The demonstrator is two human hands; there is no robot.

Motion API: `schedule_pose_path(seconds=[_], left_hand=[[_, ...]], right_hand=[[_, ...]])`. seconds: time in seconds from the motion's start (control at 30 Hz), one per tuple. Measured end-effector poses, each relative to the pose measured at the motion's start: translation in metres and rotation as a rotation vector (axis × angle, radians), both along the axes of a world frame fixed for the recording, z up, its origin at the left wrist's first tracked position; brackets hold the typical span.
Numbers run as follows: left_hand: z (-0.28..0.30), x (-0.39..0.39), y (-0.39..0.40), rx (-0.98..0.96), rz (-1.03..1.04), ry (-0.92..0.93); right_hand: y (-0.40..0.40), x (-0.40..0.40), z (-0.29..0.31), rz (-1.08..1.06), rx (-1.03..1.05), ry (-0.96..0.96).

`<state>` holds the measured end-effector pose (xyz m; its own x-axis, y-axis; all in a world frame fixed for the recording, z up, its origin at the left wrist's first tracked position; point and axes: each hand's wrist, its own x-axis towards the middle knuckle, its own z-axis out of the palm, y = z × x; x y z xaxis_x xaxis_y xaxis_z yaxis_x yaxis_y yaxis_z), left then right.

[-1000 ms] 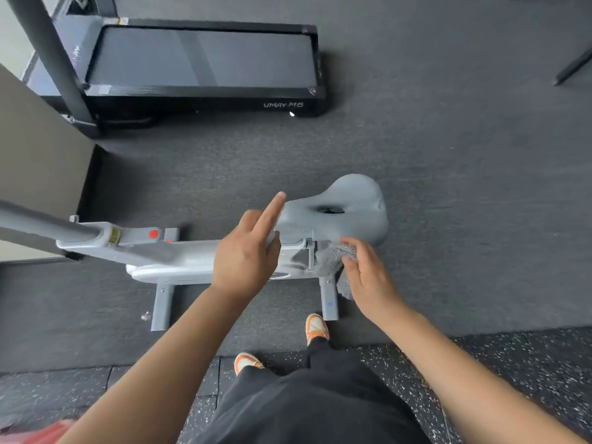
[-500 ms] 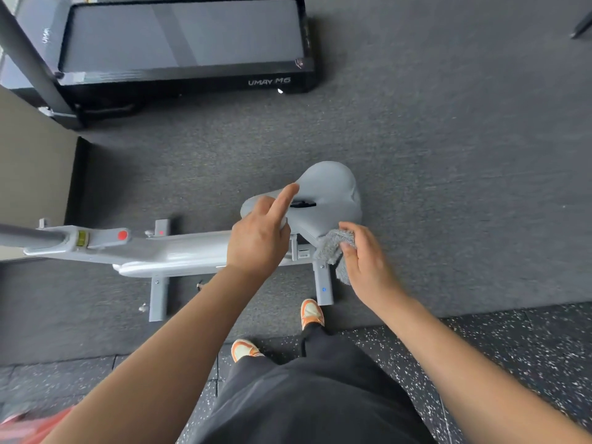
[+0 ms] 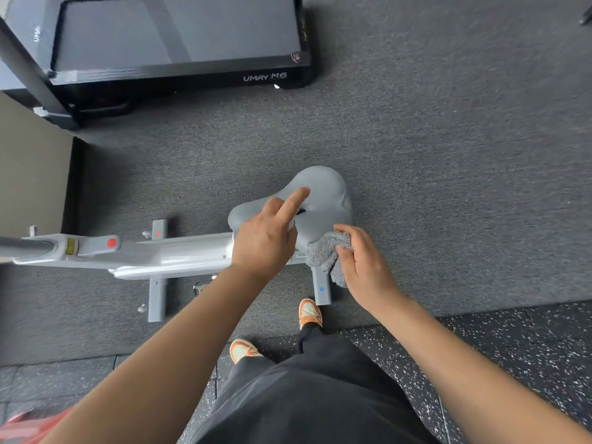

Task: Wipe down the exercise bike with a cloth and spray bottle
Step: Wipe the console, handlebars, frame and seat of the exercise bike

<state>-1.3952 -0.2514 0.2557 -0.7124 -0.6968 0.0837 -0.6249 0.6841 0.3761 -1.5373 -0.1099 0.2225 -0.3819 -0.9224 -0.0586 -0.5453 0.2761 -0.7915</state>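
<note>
My right hand (image 3: 362, 261) grip closed on cloth (image 3: 325, 251) at saddle (image 3: 323, 193) near edge; left hand (image 3: 266, 238) fisted, contents hidden, forefinger out. Risk: bunched cloth skips saddle underside.

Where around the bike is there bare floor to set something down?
Open carpet lies right of the saddle, and a bare strip runs between the treadmill and the bike frame. It is crowded at the saddle, where the left hand and the right hand with the grey cloth meet, above the stabiliser legs and shoes.
</note>
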Motion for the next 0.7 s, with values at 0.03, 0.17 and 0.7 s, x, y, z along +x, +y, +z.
schedule_pose_path(seconds=[0.03,0.17,0.7], left_hand=[[-0.001,-0.003,0.000,0.010,-0.032,-0.019],[-0.003,-0.014,0.000,0.062,-0.059,-0.021],[-0.003,-0.021,-0.040,-0.025,0.183,-0.047]], right_hand=[[0.001,-0.002,-0.001,-0.003,-0.007,-0.008],[0.002,-0.008,-0.001,-0.022,-0.006,-0.028],[-0.007,-0.017,-0.002,-0.054,0.047,-0.028]])
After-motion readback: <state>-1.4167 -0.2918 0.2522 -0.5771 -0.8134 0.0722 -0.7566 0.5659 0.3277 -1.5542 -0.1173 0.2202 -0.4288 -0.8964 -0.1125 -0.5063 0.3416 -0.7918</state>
